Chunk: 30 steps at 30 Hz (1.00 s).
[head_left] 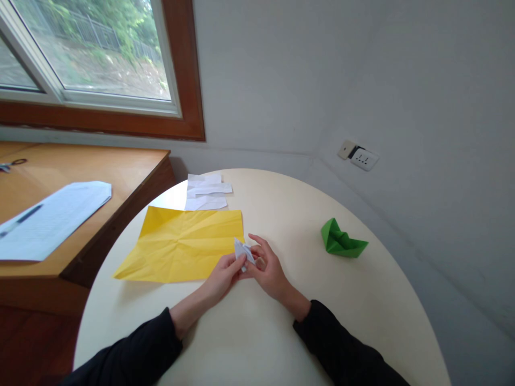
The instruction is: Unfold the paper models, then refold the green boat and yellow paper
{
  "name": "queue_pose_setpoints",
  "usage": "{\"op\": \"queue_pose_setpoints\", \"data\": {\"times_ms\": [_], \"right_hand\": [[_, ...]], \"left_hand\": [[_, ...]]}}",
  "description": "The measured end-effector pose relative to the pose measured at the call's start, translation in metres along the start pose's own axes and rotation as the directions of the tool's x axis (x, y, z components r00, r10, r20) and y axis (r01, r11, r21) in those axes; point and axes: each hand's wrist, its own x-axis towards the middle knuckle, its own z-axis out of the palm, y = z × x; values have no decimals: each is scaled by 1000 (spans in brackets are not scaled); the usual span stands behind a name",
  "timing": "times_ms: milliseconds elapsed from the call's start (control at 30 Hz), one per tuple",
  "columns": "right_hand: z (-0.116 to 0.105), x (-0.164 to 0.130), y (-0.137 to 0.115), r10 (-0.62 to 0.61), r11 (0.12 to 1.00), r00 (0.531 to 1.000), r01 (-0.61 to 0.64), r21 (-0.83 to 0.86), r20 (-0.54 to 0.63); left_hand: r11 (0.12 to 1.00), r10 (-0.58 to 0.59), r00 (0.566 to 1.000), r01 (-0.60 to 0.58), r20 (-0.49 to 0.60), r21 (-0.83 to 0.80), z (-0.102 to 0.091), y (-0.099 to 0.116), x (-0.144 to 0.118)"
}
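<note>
Between my two hands is a small piece of folded white paper (240, 250), with a pointed tip standing up. My left hand (223, 274) pinches it from the left, thumb on its near face. My right hand (269, 268) grips its right side between thumb and fingers, the index finger raised off it. Parts of the paper are hidden behind my fingers. Just behind and left of my hands lies a creased yellow sheet of paper (181, 246), unfolded. A green folded paper boat (344, 241) sits farther right on the table.
Torn white paper pieces (205, 201) lie at the far edge of the round table (277, 198). On the wooden desk (120, 161) at left are white printed sheets (68, 209), a pen (28, 214) and partly visible scissors (14, 164). A wall socket (364, 158) is at right.
</note>
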Motion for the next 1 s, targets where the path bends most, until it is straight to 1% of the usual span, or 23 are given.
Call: {"op": "queue_pose_setpoints", "data": {"times_ms": [100, 167, 267, 400, 500, 633, 800, 900, 1000], "right_hand": [[-4, 0, -3, -102, 994, 995, 101, -40, -20], [-6, 2, -4, -128, 991, 991, 127, -31, -40], [-8, 5, -3, -88, 996, 993, 88, -10, -78], [-7, 6, -2, -62, 998, 994, 62, -11, -86], [-7, 6, -1, -59, 998, 993, 59, -9, -104], [-7, 7, 0, -36, 999, 989, 36, -7, -145], [-6, 8, 2, -13, 1000, 984, 17, 21, -175], [-6, 9, 2, 13, 999, 981, -6, 36, -194], [-6, 11, 2, 36, 998, 982, -25, 58, -186]], "left_hand": [[999, 16, 1000, -15, -19, 44, -1, 0, 0], [997, 8, 1000, -6, -25, 83, -2, 0, 1], [994, -29, 999, 32, -23, 103, -3, -2, 1], [992, -89, 995, 85, 36, 96, -3, -4, 1], [990, -111, 993, 106, 43, 97, -2, -2, 0], [986, -159, 985, 156, 63, 53, -1, 3, 0], [973, -229, 962, 232, 149, 2, -2, 6, -2], [968, -246, 947, 250, 206, 5, -3, 5, -3], [962, -267, 926, 270, 265, 26, -4, 4, -4]]}}
